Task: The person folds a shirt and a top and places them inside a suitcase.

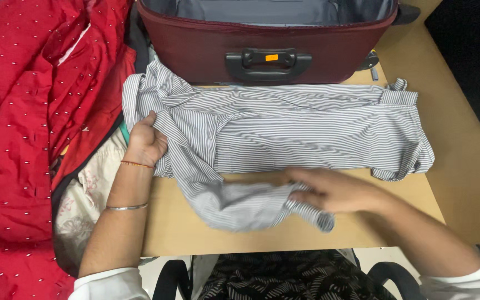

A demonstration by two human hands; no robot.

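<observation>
Currently both forearms reach in from the bottom edge, white cuffs pushed back. Left hand (145,141) sits palm-down at the left end of the striped shirt (284,130), wrist slightly bent, fingers curled in a narrow grip on a fold of cloth near the collar end; a thin metal bangle (126,207) and an orange thread band (137,164) ring that forearm. Right hand (331,191) comes in low from the right, motion-blurred, fingers closed around the loose sleeve (245,205), which droops in a rumpled curve toward the front edge. Shirt is thin woven fabric, fine grey and white stripes, laid lengthwise across the tan wooden tabletop (462,161), partly folded, creased along the middle, hem bunched at the right end. Just behind it, touching its upper edge, stands a maroon soft-sided suitcase (195,50), lid open, grey lining showing, black plastic handle (268,62) on the near wall. Left of the shirt lies a heap of red cloth (18,111) with small white dashes, and a cream printed fabric (81,205) under the left forearm.
</observation>
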